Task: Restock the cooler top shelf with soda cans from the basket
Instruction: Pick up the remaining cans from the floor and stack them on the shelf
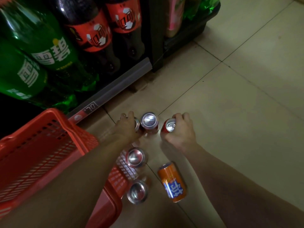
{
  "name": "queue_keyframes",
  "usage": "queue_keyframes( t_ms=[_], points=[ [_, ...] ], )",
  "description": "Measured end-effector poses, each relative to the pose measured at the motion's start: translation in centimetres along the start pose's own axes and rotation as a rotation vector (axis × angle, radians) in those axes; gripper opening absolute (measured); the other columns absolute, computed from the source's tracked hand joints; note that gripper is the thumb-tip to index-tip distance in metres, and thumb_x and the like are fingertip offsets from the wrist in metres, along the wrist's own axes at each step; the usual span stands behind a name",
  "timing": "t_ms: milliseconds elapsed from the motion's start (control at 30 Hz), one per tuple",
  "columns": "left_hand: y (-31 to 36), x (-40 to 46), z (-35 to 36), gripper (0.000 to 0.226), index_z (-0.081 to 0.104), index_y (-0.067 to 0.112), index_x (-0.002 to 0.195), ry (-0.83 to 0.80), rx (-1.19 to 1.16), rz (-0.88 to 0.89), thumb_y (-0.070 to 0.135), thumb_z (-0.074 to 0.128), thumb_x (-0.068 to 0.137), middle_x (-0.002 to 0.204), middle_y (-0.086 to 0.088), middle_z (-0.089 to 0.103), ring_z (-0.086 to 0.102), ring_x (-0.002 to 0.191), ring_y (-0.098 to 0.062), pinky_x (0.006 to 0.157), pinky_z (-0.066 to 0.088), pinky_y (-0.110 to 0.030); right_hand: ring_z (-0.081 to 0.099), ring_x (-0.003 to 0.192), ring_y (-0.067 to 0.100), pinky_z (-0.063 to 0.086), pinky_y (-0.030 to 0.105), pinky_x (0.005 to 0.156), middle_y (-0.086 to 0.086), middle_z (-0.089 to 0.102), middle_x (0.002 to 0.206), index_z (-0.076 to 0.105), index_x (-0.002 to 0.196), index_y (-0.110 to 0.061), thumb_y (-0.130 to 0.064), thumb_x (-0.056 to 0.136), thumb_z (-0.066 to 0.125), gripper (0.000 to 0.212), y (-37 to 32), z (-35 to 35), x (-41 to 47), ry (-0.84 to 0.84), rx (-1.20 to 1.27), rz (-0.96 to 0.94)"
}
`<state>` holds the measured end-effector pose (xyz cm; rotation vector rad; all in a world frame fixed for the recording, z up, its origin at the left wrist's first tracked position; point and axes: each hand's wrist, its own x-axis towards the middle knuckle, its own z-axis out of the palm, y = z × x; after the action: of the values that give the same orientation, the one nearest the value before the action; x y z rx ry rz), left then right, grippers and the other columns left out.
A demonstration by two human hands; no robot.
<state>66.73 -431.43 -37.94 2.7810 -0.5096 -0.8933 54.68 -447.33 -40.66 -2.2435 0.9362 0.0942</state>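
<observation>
Both hands are down at floor level. The left hand curls round a can that is mostly hidden behind it, a ring on one finger. The right hand grips a red can, tilted, pull-tab end facing up. Between them a third can stands on the tile floor, touching or just beside the left hand's can. Nearer the camera, two more cans stand upended beside the red basket, shiny concave bottoms showing. An orange can lies on its side just right of them. Behind, green bottles and cola bottles fill the low shelf.
</observation>
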Motion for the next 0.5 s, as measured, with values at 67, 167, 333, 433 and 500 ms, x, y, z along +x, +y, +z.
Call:
queue_keyframes(
  t_ms=[67, 167, 333, 433, 500],
  points=[
    [0.0, 0.0, 0.0, 0.075, 0.040, 0.005, 0.138, 0.001, -0.024, -0.025, 0.038, 0.082, 0.085, 0.133, -0.022, 0.048, 0.061, 0.112, -0.041, 0.082, 0.047, -0.037, 0.045, 0.122, 0.028, 0.045, 0.035, 0.091, 0.003, 0.044, 0.128, 0.051, 0.133, -0.016, -0.025, 0.070, 0.085, 0.073, -0.2, 0.4, 0.2, -0.034, 0.000, -0.035],
    [-0.1, 0.2, -0.1, 0.078, 0.039, 0.002, 0.133, 0.002, -0.063, -0.086, 0.037, 0.086, 0.082, 0.132, -0.022, 0.053, 0.061, 0.113, -0.038, 0.077, 0.042, -0.034, 0.044, 0.130, 0.030, 0.039, 0.034, 0.103, 0.006, 0.047, 0.140, 0.042, 0.146, -0.012, -0.026, 0.069, 0.089, 0.091, -0.3, 0.9, 0.2, -0.066, 0.115, 0.030],
    [-0.6, 0.5, 0.0, 0.088, 0.033, 0.006, 0.144, -0.016, -0.186, -0.194, 0.041, 0.086, 0.083, 0.135, -0.020, 0.057, 0.061, 0.120, -0.036, 0.079, 0.043, -0.033, 0.063, 0.114, 0.024, 0.051, 0.034, 0.094, 0.003, 0.064, 0.123, 0.048, 0.135, -0.014, -0.031, 0.055, 0.089, 0.091, -0.7, 1.4, -0.1, -0.042, 0.435, 0.254],
    [-0.5, 0.5, -0.1, 0.095, 0.023, 0.011, 0.154, -0.014, -0.307, -0.263, 0.039, 0.083, 0.086, 0.143, -0.019, 0.054, 0.057, 0.128, -0.037, 0.083, 0.041, -0.032, 0.067, 0.094, 0.021, 0.048, 0.028, 0.077, -0.001, 0.067, 0.102, 0.052, 0.116, -0.018, -0.022, 0.061, 0.089, 0.066, -1.1, 0.8, 0.2, -0.015, 0.535, 0.304],
    [-0.5, 0.4, -0.2, 0.094, 0.022, 0.010, 0.154, 0.001, -0.360, -0.299, 0.038, 0.081, 0.087, 0.146, -0.020, 0.051, 0.056, 0.129, -0.037, 0.082, 0.039, -0.030, 0.066, 0.092, 0.017, 0.047, 0.025, 0.077, -0.003, 0.067, 0.102, 0.050, 0.118, -0.023, -0.022, 0.052, 0.089, 0.076, -1.4, 0.5, 0.1, -0.058, 0.573, 0.279]
  ],
)
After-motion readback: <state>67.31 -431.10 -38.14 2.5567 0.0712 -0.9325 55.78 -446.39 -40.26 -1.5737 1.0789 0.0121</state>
